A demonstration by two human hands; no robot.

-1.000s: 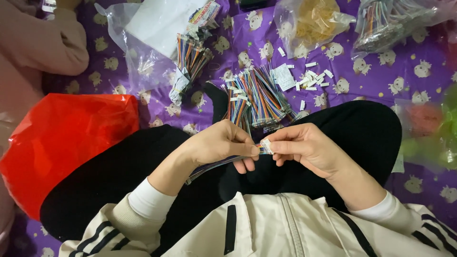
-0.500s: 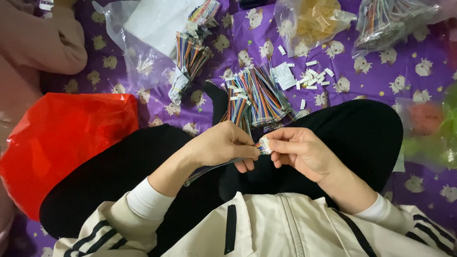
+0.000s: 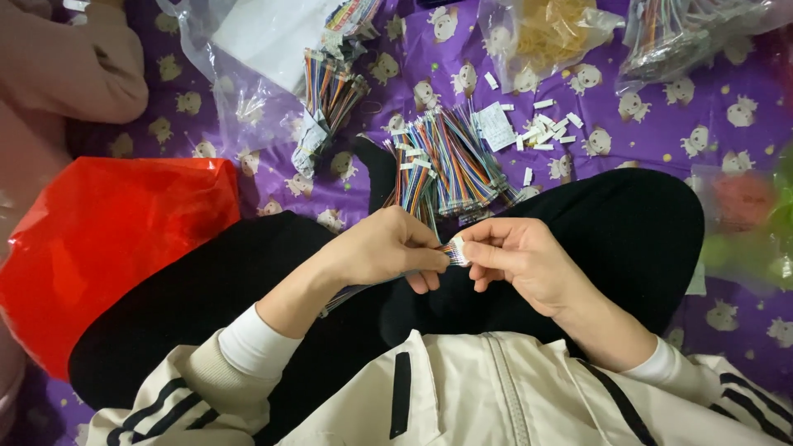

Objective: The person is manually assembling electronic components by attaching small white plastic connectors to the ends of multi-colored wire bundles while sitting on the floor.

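My left hand (image 3: 387, 248) pinches a thin multicoloured ribbon cable (image 3: 355, 291) that trails back under the wrist over my black trousers. My right hand (image 3: 512, 260) grips the small white connector (image 3: 457, 250) at the cable's end between thumb and fingers. The two hands meet fingertip to fingertip above my crossed legs. Just beyond them lies a pile of similar coloured cables (image 3: 450, 161) with white connectors on the purple patterned cloth (image 3: 611, 124).
A red plastic bag (image 3: 99, 239) lies at my left. Clear bags hold more cables (image 3: 330, 87), yellow bands (image 3: 549, 33) and wires (image 3: 686, 33). Small white paper strips (image 3: 549, 128) are scattered. Another person's pink sleeve (image 3: 74, 66) is at the far left.
The hands have stayed together on the cable end, shifting only slightly; my right fingers have adjusted their hold on the connector.
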